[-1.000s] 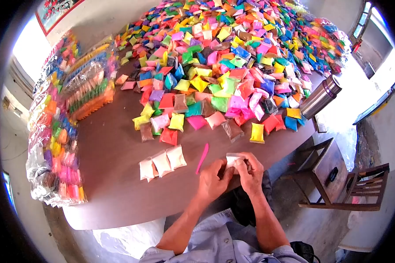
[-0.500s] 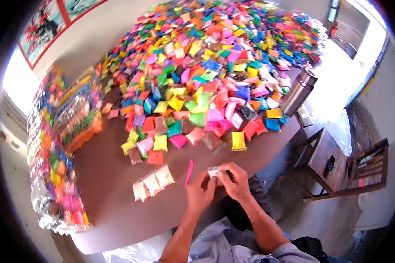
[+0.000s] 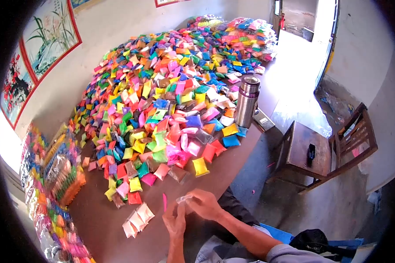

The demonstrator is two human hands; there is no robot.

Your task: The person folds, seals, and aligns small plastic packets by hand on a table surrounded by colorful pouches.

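Observation:
Near the table's front edge, my right hand (image 3: 205, 205) pinches a small whitish, see-through plastic packet (image 3: 184, 199) between thumb and fingers. My left hand (image 3: 175, 223) is closed at the packet's other side, its fingertips pointing up against the lower edge. What the packet contains is too small to make out. Just beyond the left fingers lies a narrow bright pink strip (image 3: 164, 203). Left of that hand, a short row of pale peach packets (image 3: 138, 220) rests flat on the brown table (image 3: 103, 225).
A large heap of colourful packets (image 3: 149, 105) covers the back of the table. Bagged bundles (image 3: 52, 215) line the left edge. A steel flask (image 3: 247, 103) stands right of the heap, beside a small box (image 3: 263, 119). A wooden chair (image 3: 309, 151) stands on the right.
The view has swung to the right, so table and heap appear further left. Both hands stay together at the small packet, which now shows more above the left fingertips.

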